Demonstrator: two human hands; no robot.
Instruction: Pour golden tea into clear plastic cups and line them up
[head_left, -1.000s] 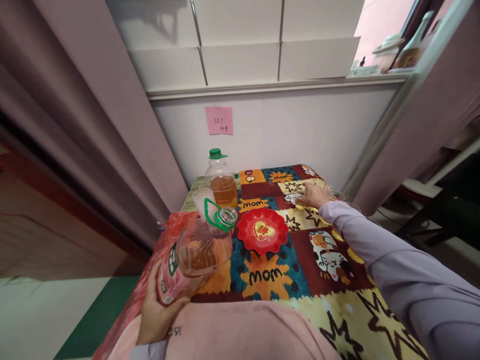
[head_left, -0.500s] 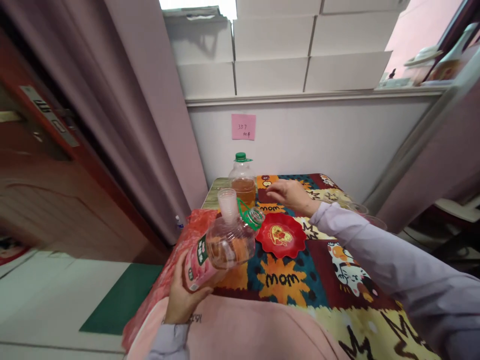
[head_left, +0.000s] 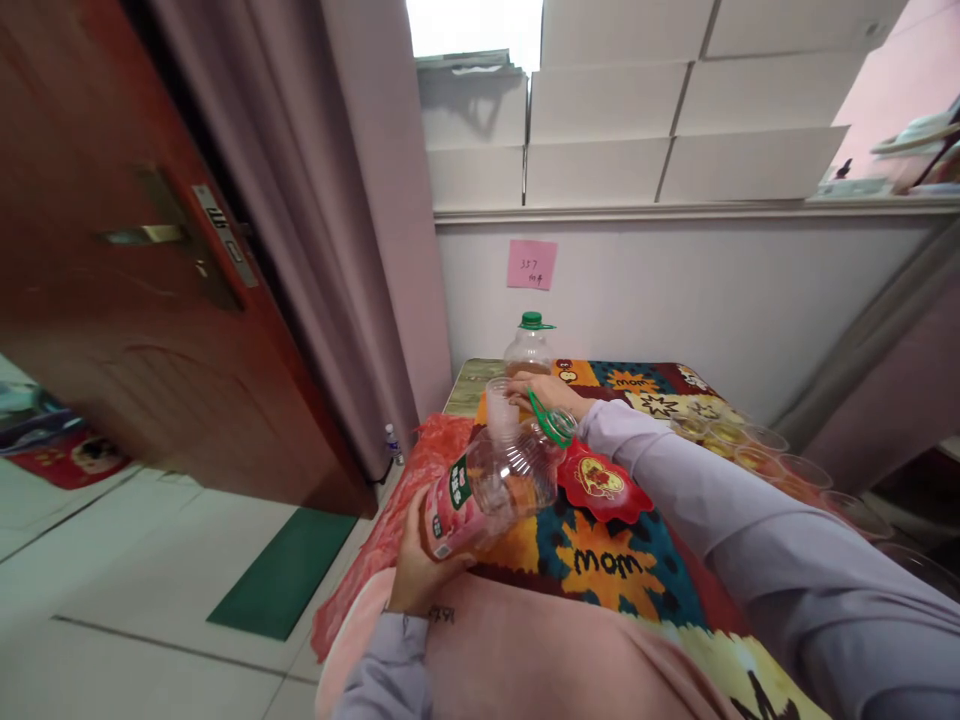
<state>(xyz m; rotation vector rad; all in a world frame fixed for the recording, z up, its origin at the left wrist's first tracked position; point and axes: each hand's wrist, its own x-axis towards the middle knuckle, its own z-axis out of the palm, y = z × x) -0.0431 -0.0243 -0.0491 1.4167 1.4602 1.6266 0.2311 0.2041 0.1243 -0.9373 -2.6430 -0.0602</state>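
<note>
My left hand (head_left: 420, 570) grips the base of a large clear oil bottle (head_left: 491, 480) with a pink label, tilted on its side, its open mouth and green handle ring (head_left: 551, 420) pointing away from me. A little amber oil lies in it. My right hand (head_left: 544, 392) reaches across to a stack of clear plastic cups (head_left: 501, 405) just behind the bottle's neck, fingers curled at the stack. A second oil bottle (head_left: 529, 345) with a green cap stands upright behind that hand. A red scalloped plate (head_left: 604, 482) lies right of the tilted bottle.
The table wears a patterned "mom" cloth (head_left: 600, 560). A row of clear cups with yellow liquid (head_left: 742, 455) lines the right edge. A red plastic bag (head_left: 420, 470) lies at the table's left. A wooden door (head_left: 135, 290) and curtain stand left; a pink note (head_left: 531, 264) hangs on the wall.
My right hand left the cups at the far right of the table and swung left to the cup stack. The view turned left, bringing the door into sight. The left hand kept its hold.
</note>
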